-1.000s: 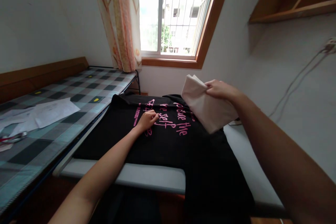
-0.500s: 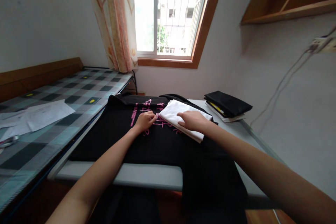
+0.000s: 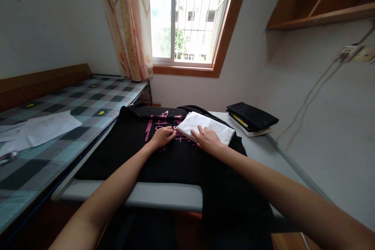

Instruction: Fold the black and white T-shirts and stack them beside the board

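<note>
A folded white cloth (image 3: pixel 218 125) lies on a black garment with pink lettering (image 3: pixel 117 152), which is spread over the table and hangs past its front edge. My left hand (image 3: pixel 163 136) is closed at the cloth's left corner, thumb and fingers pinched together there; the exact grip is small and partly hidden. Across the near edge of the cloth rests my right hand (image 3: pixel 208 140), open, its fingers spread and lying flat on the fabric.
A light grey table (image 3: pixel 164 195) shows under the garment. At its right rear sits a black folder (image 3: pixel 252 115) on papers. To the left is a bed with a checked cover (image 3: pixel 58 140), bearing loose papers (image 3: pixel 49 125). A wooden shelf (image 3: pixel 319 15) overhangs at right.
My right hand has slid left and nearer, from the middle of the white cloth to its near edge, and its fingers have spread. My left hand stays at the corner.
</note>
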`<act>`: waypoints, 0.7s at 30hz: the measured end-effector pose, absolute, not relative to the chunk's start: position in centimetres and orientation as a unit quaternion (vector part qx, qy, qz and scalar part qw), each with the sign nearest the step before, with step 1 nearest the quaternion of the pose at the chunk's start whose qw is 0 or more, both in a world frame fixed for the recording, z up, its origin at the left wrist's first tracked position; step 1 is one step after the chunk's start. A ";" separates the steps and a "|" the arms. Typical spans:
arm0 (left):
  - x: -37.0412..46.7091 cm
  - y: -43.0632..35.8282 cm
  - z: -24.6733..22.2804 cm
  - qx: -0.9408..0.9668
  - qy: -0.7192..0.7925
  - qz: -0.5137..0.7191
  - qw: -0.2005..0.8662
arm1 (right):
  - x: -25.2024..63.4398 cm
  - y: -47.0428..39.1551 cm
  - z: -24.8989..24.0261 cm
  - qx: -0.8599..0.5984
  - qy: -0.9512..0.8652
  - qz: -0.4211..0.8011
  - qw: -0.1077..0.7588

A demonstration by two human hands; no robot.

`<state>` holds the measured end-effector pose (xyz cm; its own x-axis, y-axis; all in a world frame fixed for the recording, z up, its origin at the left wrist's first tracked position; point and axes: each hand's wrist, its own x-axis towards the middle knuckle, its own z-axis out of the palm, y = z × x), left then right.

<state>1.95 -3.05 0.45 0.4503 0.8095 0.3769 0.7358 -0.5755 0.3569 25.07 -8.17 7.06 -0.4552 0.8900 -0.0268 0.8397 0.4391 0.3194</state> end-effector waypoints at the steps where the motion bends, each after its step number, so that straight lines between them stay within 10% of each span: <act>1: 2.0 -3.0 0.4 0.849 0.456 0.257 0.071 | 25.0 -8.2 7.0 0.506 0.847 0.130 0.103; 21: 2.2 -2.8 0.3 0.843 0.459 0.260 0.109 | 28.7 -5.8 12.2 0.629 0.767 0.125 0.037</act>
